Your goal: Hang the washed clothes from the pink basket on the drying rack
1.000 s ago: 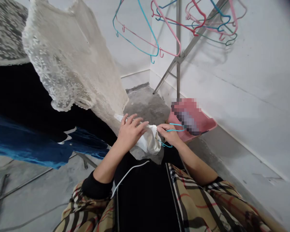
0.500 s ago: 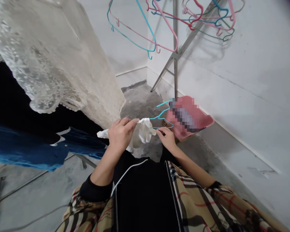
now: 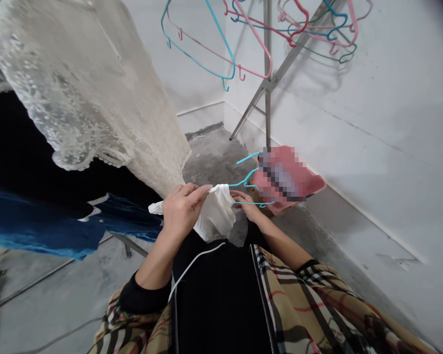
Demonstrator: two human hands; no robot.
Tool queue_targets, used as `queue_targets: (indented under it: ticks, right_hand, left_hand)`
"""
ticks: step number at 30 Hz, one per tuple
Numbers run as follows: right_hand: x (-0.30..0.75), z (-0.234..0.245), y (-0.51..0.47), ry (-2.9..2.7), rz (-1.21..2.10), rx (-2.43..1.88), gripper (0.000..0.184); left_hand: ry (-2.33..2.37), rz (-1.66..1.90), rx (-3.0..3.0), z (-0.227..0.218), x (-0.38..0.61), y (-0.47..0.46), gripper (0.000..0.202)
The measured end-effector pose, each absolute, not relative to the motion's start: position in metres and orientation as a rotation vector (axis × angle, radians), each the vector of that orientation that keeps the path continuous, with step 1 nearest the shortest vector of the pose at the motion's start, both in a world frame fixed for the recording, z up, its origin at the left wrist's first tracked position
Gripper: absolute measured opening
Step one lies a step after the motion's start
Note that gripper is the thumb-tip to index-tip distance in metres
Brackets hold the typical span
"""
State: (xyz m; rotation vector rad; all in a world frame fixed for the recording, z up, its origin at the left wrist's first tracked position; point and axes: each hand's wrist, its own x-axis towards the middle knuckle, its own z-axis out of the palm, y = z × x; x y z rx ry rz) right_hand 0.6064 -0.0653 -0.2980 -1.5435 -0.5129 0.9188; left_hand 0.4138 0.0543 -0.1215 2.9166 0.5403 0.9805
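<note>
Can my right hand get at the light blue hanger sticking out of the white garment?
Likely yes: the light blue hanger has its lower bar passing across the right hand, with nothing visible between them. The left hand, pinching the white garment, is off to one side.

No text, label, brand, number or sign can be read. Two places carry marking that could not be resolved. On the plaid jacket (image 3: 291, 301), a small dark print (image 3: 340, 338) sits low on the front, near the bottom edge of the view; it is too small and soft to make out, and whether it includes lettering cannot be determined. At the pink basin (image 3: 313, 182), a pixelated patch covers much of the inside and its contents, so any wording there is unreadable.
</note>
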Motion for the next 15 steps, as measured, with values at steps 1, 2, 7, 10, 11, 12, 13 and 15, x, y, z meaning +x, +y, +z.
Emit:
queue_targets:
  ticks: [1, 2, 7, 10, 11, 12, 13, 15]
  right_hand:
    - [0.605, -0.297, -0.067, -0.525, 0.962, -1.522, 0.038]
    - [0.604, -0.297, -0.068, -0.539, 1.002, -1.501, 0.036]
    - [0.594, -0.304, -0.068, -0.525, 1.073, -1.431, 0.026]
    - [0.596, -0.311, -0.069, -0.421, 1.04, -1.404, 0.026]
    - [0.598, -0.313, -0.07, -0.378, 1.029, -1.387, 0.028]
    - [0.602, -0.315, -0.072, -0.336, 1.018, -1.365, 0.03]
    - [0.606, -0.316, -0.074, -0.294, 1.008, -1.338, 0.032]
    - [0.616, -0.318, -0.08, -0.222, 0.985, -1.279, 0.036]
  left_hand:
    - [0.538, 0.98, 2.912, -0.122, 0.414, 0.055, 0.022]
    - [0.535, 0.978, 2.913, -0.123, 0.414, 0.055, 0.023]
    - [0.502, 0.99, 2.93, -0.125, 0.416, 0.052, 0.023]
    - [0.517, 0.981, 2.922, -0.126, 0.412, 0.055, 0.023]
    - [0.53, 0.982, 2.91, -0.127, 0.41, 0.058, 0.023]
    - [0.552, 0.991, 2.892, -0.128, 0.408, 0.062, 0.024]
    - [0.581, 1.01, 2.867, -0.13, 0.405, 0.067, 0.024]
    - [0.659, 1.054, 2.81, -0.135, 0.4, 0.079, 0.025]
